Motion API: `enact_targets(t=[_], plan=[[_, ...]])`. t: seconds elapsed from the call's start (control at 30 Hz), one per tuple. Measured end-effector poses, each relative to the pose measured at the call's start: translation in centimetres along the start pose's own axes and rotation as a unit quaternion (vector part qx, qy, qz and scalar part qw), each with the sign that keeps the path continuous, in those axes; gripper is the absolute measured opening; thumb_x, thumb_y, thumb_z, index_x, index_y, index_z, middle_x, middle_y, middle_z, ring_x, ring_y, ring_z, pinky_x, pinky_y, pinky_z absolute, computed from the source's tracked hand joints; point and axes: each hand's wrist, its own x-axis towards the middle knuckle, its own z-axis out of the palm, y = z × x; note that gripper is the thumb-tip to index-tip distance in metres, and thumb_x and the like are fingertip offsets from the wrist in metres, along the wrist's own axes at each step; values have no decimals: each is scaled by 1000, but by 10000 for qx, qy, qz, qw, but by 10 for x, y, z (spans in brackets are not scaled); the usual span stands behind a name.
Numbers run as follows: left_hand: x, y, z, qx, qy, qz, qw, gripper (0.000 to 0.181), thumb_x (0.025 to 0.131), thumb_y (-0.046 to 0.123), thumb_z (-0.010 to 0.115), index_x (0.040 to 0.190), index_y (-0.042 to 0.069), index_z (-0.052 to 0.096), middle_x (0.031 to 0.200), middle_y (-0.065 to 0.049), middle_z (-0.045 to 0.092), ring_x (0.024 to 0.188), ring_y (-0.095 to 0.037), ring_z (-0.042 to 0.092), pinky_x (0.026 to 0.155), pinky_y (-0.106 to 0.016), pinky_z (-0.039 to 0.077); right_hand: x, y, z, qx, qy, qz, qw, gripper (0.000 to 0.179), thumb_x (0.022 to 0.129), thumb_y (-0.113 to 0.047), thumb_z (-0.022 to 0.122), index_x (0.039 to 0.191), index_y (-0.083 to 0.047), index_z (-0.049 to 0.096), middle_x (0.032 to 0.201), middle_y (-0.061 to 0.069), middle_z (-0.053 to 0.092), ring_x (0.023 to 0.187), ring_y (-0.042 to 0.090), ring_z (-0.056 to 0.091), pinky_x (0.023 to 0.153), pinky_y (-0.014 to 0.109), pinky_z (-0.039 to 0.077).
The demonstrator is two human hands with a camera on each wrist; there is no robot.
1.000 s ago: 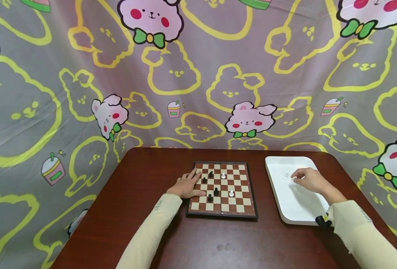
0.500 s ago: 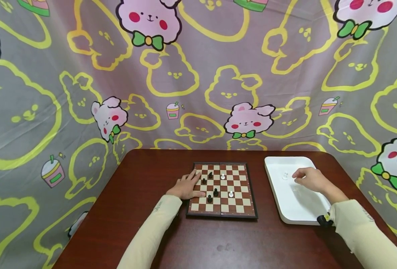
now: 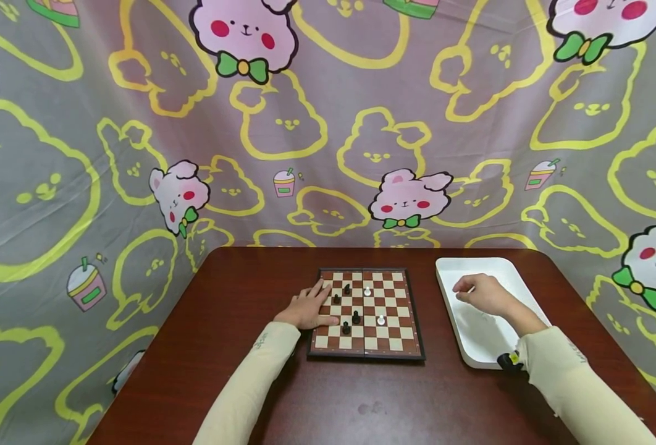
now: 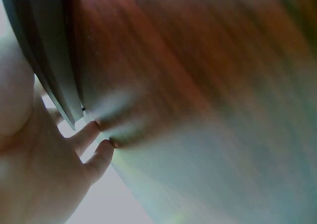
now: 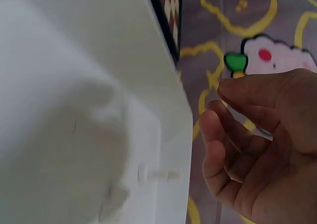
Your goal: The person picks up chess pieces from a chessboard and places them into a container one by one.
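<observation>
My left hand point(image 3: 304, 309) rests on the left edge of the chessboard point(image 3: 400, 346), fingers straight and spread. In the left wrist view that hand point(image 4: 44, 169) lies against the dark board rim point(image 4: 52, 45). On the board stand several black chess pieces point(image 3: 356, 317) and two white ones, a nearer white piece point(image 3: 381, 320) and a farther white piece point(image 3: 367, 291). Above the tray's left part, my right hand point(image 3: 485, 295) holds thumb and finger in a pinch; the white chess piece between them is hidden. The right wrist view shows this hand point(image 5: 267, 140) with its other fingers curled.
The white tray point(image 3: 506, 266) stands right of the board on the dark red table point(image 3: 250, 290). In the right wrist view, a white piece point(image 5: 153, 175) lies in it, blurred. A patterned cloth point(image 3: 328, 123) surrounds the table behind and at the sides.
My right hand pinched a white chess piece in the tray, lifted off, then moved left toward the tray's near-board rim. My left hand stays on the board.
</observation>
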Motion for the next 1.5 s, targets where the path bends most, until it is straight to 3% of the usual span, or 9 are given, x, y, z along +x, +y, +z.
enact_targets(t=[0.37, 0.73, 1.03, 1.3, 1.5], plan=[[2, -4, 3, 29, 41, 44, 10000, 91, 85, 66, 52, 154, 20, 15, 159, -8, 2, 137, -41, 22, 104, -58, 24, 18, -51, 48, 473, -859, -332, 9946, 10, 88, -5, 63, 97, -2, 67, 83, -1, 63, 71, 12, 55, 62, 31, 45], [1, -5, 2, 24, 52, 89, 9999, 90, 85, 66, 51, 154, 20, 15, 159, -7, 2, 136, -41, 23, 104, -58, 25, 30, -82, 90, 519, -1493, -635, 9854, 20, 83, -2, 68, 102, -8, 67, 88, -2, 61, 81, 14, 57, 66, 30, 48], [4, -7, 6, -20, 28, 104, 9999, 91, 86, 67, 50, 154, 21, 12, 159, -7, 0, 137, -41, 20, 104, -59, 23, 35, -99, 102, 728, -1679, -797, 9799, 27, 77, 0, 75, 103, -4, 67, 90, 3, 63, 80, 15, 58, 67, 32, 49], [5, -6, 7, 69, 31, 50, 10000, 92, 85, 69, 49, 154, 23, 11, 159, -5, -1, 138, -38, 20, 105, -58, 23, 37, -103, 106, 660, -1542, -1110, 9796, 13, 80, 6, 68, 88, -6, 69, 80, 1, 65, 73, 14, 59, 62, 31, 48], [5, -7, 7, -18, 39, 60, 10000, 92, 84, 69, 50, 154, 23, 12, 159, -5, -1, 138, -39, 20, 105, -58, 23, 37, -100, 104, 738, -1439, -1466, 9759, 15, 81, 6, 66, 79, -9, 69, 76, -4, 63, 69, 8, 56, 60, 29, 47]])
